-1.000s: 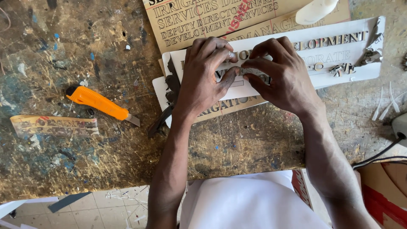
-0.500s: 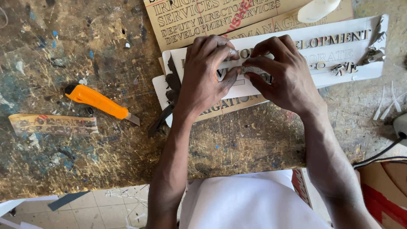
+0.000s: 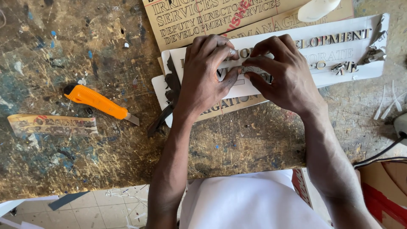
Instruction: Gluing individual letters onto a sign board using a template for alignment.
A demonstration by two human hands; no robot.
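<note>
A long white sign strip (image 3: 339, 59) with raised metallic letters lies across the worn workbench (image 3: 85, 165). Both hands rest on its middle part. My left hand (image 3: 205, 76) presses down with fingers curled, thumb and forefinger meeting at a small metallic letter (image 3: 239, 70). My right hand (image 3: 282, 72) comes in from the right and pinches the same small letter from the other side. The fingertips of both hands touch there, and they hide most of the piece. Several loose metallic letters (image 3: 345, 67) lie further right on the strip.
An orange utility knife (image 3: 99, 101) lies left of the hands, blade out. A brown lettered board (image 3: 212, 17) sits behind the strip. A strip of printed tape (image 3: 51, 124) lies at far left. A black cable (image 3: 381, 157) and cardboard box (image 3: 388, 191) are at right.
Both hands have stayed on the middle of the white strip; the fingertips have shifted only slightly around the small letter.
</note>
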